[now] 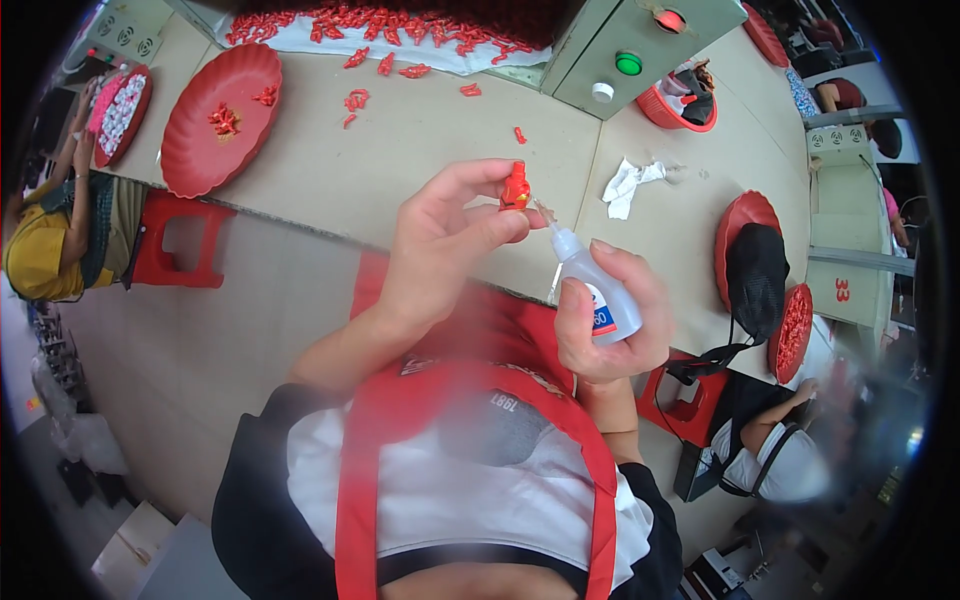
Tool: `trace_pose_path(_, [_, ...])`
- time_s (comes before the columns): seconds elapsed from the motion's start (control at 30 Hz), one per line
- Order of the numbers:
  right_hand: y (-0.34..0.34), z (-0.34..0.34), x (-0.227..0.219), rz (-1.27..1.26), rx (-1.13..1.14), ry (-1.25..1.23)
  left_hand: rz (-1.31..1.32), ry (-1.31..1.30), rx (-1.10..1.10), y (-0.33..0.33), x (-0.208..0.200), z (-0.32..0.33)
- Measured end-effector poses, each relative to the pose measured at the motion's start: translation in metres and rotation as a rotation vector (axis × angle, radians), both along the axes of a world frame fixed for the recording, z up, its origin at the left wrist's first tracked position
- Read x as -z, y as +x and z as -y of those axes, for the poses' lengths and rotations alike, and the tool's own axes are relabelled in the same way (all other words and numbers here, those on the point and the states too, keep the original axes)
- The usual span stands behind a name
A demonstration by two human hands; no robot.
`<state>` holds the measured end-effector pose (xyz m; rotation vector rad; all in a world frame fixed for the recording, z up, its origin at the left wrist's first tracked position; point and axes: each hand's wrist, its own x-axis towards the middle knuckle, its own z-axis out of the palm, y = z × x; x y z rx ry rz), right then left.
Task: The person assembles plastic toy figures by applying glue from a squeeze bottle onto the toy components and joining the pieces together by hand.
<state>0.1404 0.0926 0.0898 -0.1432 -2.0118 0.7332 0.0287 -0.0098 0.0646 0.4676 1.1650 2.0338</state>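
A small red figurine (515, 187) is pinched between the thumb and fingers of my left hand (450, 220), above the table's near edge. My right hand (620, 310) is wrapped round a translucent white squeeze bottle (607, 290) with a blue label. The bottle is tilted, and its thin nozzle (545, 212) points up and left, close to the figurine's lower end. Whether the tip touches the figurine, I cannot tell. Several loose red pieces (356, 99) lie on the table beyond my hands.
At the left stands a red scalloped tray (190, 150) holding a few pieces. A green machine (640, 50) with many red pieces sits at the back. A crumpled white tissue (630, 185), a red basket (680, 122) and a black mesh bag (757, 280) are on the right. People sit at both sides.
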Motion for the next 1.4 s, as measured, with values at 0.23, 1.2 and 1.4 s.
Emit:
trace_pose_path(0.23, [-0.001, 0.0, 0.002, -0.008, 0.002, 0.001, 0.006, 0.003, 0.006, 0.0, -0.001, 0.001])
trace_pose_path(1.2, [-0.004, 0.0, 0.0, -0.021, -0.031, -0.024, 0.083, 0.028, 0.032, -0.001, -0.001, 0.0])
trace_pose_path(1.4, [-0.003, 0.0, 0.0, -0.002, -0.028, -0.027, 0.087, 0.029, 0.014, 0.001, -0.001, 0.0])
